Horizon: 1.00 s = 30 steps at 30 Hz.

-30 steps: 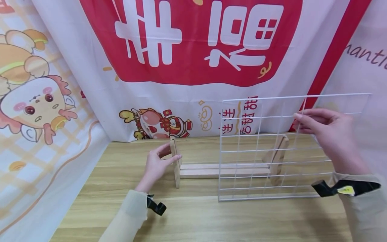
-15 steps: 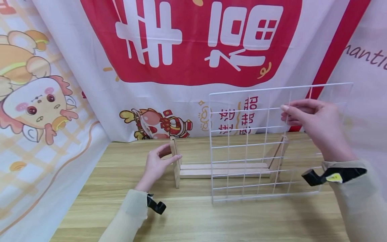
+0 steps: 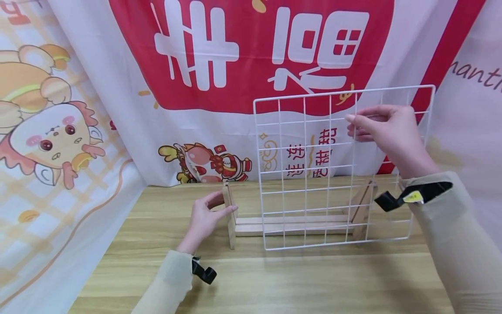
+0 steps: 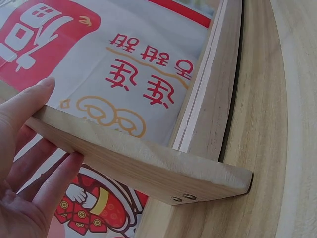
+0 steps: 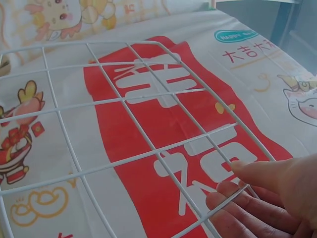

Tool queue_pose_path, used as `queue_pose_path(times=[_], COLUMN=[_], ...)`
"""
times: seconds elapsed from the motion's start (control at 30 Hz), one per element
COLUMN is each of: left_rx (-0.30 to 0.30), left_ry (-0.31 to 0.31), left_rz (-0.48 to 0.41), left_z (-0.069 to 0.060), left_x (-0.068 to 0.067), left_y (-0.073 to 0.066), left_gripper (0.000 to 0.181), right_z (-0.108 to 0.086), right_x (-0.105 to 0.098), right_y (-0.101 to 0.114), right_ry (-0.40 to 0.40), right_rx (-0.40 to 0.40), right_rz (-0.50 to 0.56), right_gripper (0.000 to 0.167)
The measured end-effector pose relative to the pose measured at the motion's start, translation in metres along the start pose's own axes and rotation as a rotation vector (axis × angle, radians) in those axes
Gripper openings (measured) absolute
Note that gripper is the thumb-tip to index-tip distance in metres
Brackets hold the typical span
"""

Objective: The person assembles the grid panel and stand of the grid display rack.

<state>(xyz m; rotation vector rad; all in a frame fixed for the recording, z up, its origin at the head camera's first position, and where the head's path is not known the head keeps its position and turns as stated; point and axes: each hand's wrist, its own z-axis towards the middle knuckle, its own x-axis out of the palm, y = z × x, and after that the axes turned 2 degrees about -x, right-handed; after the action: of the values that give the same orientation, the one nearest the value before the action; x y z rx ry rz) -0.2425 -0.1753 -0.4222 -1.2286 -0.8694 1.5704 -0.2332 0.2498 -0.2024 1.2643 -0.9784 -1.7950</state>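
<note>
Right hand [image 3: 392,128] pinches a wire of the white rectangular wire-grid panel [image 3: 328,167], toward its upper right. Left hand [image 3: 204,221] holds the left upright [image 3: 230,218] of the pale wooden stand [image 3: 251,229], thumb one side, fingers the other. Stand sits on the light wood-grain table [image 3: 274,283], crossbar running left to right to the right upright [image 3: 361,216]; white cloth backdrop with red print [image 3: 251,96] on the far side.

Panel is roughly vertical, right end a bit higher, overlapping crossbar and right upright in the head view. Bottom wire looks off the table; contact with the stand: can't tell.

Risks, my judgement: one off-centre pinch on thin wire, so the panel could pivot, left end dipping. Pinch slips, it drops onto the crossbar or table. Brought in crooked, the bottom wire could snag the right upright, which no hand steadies, and twist the stand. Left hand pushing too hard could slide or tip it. Far swing could catch the cloth.
</note>
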Motion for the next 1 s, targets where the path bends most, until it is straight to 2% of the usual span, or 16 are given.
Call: queue_pose_path(times=[0.03,0.17,0.23,0.27,0.37,0.7,1.0], left_rx=[-0.007,-0.011,-0.006,0.005,0.016,0.017,0.002], left_ry=[0.000,-0.007,-0.007,-0.008,-0.006,0.002,-0.010], left_rz=[0.003,-0.001,-0.003,-0.007,-0.012,-0.032,-0.007], left_z=[-0.002,-0.003,-0.003,-0.001,-0.001,0.001,-0.002], left_x=[0.000,0.001,0.001,0.001,0.002,0.002,0.002], left_y=[-0.005,-0.004,-0.003,0.002,0.003,0.003,0.001], left_gripper=[0.055,0.055,0.055,0.056,0.055,0.053,0.058], right_z=[0.003,0.016,0.022,0.024,0.033,0.057,0.067], right_x=[0.002,0.009,0.013,0.014,0.017,0.021,0.021], right_y=[0.004,0.019,0.026,0.029,0.038,0.064,0.086], right_ry=[0.003,0.028,0.039,0.045,0.053,0.023,-0.004], right_rx=[0.006,0.009,0.002,-0.001,0.001,0.007,-0.001], right_rz=[0.001,0.011,0.015,0.018,0.022,0.090,0.169], right_gripper=[0.076,0.076,0.075,0.075,0.074,0.073,0.078])
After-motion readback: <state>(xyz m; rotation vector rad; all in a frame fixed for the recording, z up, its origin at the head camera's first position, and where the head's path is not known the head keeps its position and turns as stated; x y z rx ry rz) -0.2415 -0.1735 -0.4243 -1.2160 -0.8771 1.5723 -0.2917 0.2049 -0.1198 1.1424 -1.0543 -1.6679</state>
